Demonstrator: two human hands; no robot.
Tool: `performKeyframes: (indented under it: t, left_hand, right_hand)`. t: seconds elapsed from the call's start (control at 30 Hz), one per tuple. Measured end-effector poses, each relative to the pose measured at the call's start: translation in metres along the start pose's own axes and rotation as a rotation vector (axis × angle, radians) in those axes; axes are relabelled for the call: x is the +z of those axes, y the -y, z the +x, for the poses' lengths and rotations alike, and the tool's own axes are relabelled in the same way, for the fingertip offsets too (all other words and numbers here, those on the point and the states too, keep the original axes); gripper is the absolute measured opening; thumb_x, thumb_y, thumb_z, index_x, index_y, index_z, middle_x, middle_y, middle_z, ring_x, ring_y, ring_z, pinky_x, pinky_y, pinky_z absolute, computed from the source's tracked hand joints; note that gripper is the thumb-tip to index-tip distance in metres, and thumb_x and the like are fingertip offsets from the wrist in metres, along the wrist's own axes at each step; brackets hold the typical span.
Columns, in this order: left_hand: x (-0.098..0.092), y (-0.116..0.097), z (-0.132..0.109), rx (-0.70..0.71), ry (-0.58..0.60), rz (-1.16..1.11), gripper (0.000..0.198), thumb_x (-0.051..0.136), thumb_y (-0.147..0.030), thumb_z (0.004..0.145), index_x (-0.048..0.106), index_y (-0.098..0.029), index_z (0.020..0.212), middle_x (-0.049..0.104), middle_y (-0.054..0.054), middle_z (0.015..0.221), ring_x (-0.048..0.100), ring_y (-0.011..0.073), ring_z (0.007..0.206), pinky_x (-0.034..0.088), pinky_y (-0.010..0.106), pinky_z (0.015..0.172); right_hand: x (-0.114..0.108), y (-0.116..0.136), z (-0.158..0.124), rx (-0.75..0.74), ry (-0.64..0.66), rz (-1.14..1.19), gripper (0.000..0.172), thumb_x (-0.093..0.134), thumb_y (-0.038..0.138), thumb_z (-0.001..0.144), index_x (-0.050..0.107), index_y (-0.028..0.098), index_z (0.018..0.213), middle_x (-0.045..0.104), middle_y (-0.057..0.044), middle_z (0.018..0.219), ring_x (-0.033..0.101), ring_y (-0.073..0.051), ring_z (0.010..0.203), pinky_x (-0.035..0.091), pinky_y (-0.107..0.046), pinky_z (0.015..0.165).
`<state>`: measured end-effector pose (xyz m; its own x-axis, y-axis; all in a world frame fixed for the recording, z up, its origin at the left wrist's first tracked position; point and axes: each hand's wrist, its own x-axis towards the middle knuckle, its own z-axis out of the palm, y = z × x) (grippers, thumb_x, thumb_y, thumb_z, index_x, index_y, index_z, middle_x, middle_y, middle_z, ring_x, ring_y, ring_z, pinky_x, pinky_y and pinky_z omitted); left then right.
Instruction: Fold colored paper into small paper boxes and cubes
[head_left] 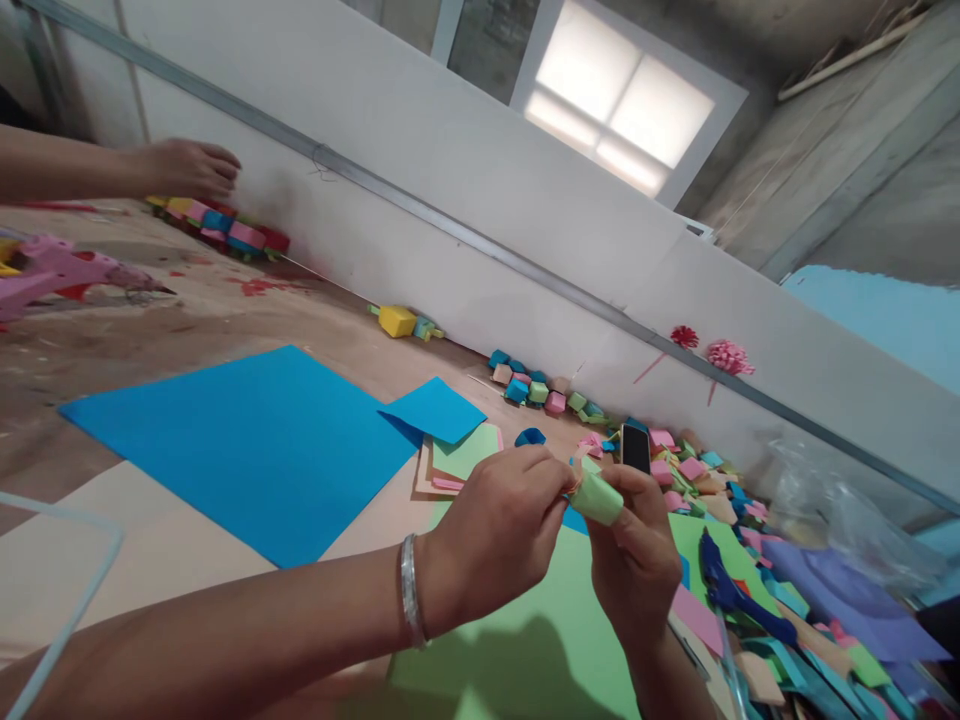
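Observation:
My left hand (495, 525), with a silver bracelet on its wrist, is closed in a pinch at the narrow end of a small light-green folded paper piece (600, 497). Thin orange-pink bits show at that end; whether they are paper or thread is unclear. My right hand (637, 550) grips the wider end of the same piece between thumb and fingers. Both hands are above a large light-green paper sheet (532, 640). Just behind them lies a curled blue paper strip (530, 437). Smaller green squares (469, 452) are stacked on the left.
A large blue sheet (247, 450) covers the table's left. A blue-handled tool (739, 590) and many paper pieces crowd the right, near a phone (635, 447). Another person's hand (184, 168) is at the far left, above a pink glue gun (67, 275).

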<state>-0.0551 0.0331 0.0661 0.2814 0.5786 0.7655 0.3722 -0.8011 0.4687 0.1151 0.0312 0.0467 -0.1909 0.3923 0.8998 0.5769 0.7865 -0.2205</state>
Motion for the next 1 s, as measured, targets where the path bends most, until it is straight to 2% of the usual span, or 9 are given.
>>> performKeyframes:
  t: [0.17, 0.3, 0.4, 0.53, 0.7, 1.0]
  left_hand:
    - [0.0, 0.0, 0.0, -0.047, 0.002, -0.02, 0.014, 0.053, -0.007, 0.078, 0.059, -0.017, 0.085, 0.065, 0.003, 0.081, 0.058, 0.0155, 0.073, 0.044, 0.025, 0.06]
    - [0.0, -0.001, 0.0, -0.056, 0.034, -0.008, 0.011, 0.052, -0.008, 0.08, 0.059, -0.017, 0.082, 0.063, 0.003, 0.078, 0.056, 0.0156, 0.071, 0.043, 0.025, 0.059]
    - [-0.001, -0.003, -0.001, -0.02, 0.043, 0.024, 0.012, 0.05, -0.009, 0.083, 0.059, -0.016, 0.08, 0.061, 0.003, 0.076, 0.055, 0.0161, 0.07, 0.043, 0.026, 0.058]
    - [-0.001, -0.004, -0.002, 0.058, 0.02, 0.038, 0.017, 0.047, -0.008, 0.087, 0.062, -0.014, 0.089, 0.063, 0.005, 0.082, 0.057, 0.0169, 0.076, 0.046, 0.028, 0.066]
    - [0.001, -0.003, -0.005, 0.129, -0.018, 0.09, 0.018, 0.047, -0.005, 0.086, 0.062, -0.014, 0.093, 0.065, 0.007, 0.086, 0.058, 0.0172, 0.079, 0.048, 0.029, 0.071]
    - [0.002, -0.003, -0.005, 0.214, -0.045, 0.156, 0.015, 0.049, -0.005, 0.087, 0.063, -0.01, 0.09, 0.064, 0.008, 0.079, 0.056, 0.0172, 0.071, 0.047, 0.029, 0.063]
  right_hand:
    - [-0.003, -0.003, 0.001, -0.003, 0.041, -0.019, 0.024, 0.058, 0.003, 0.083, 0.067, 0.021, 0.096, 0.057, -0.005, 0.097, 0.057, -0.018, 0.089, 0.047, -0.034, 0.068]
    - [-0.006, -0.002, 0.003, 0.022, 0.09, -0.039, 0.019, 0.057, 0.007, 0.085, 0.066, 0.021, 0.095, 0.056, -0.006, 0.098, 0.056, -0.019, 0.09, 0.048, -0.035, 0.072]
    - [-0.008, 0.002, 0.004, 0.048, 0.128, -0.045, 0.017, 0.057, 0.009, 0.086, 0.063, 0.02, 0.098, 0.055, -0.007, 0.099, 0.055, -0.019, 0.092, 0.048, -0.036, 0.077]
    - [-0.008, 0.007, 0.003, 0.04, 0.119, -0.041, 0.018, 0.058, 0.009, 0.085, 0.06, 0.018, 0.1, 0.055, -0.008, 0.101, 0.054, -0.021, 0.097, 0.047, -0.037, 0.082]
    - [-0.007, 0.009, 0.002, 0.111, 0.104, 0.075, 0.02, 0.058, 0.007, 0.085, 0.063, 0.019, 0.099, 0.056, -0.008, 0.103, 0.055, -0.02, 0.097, 0.047, -0.036, 0.081]
    - [-0.007, 0.009, 0.006, 0.15, 0.088, 0.187, 0.022, 0.057, 0.007, 0.085, 0.066, 0.021, 0.099, 0.056, -0.006, 0.102, 0.055, -0.019, 0.095, 0.047, -0.034, 0.08]
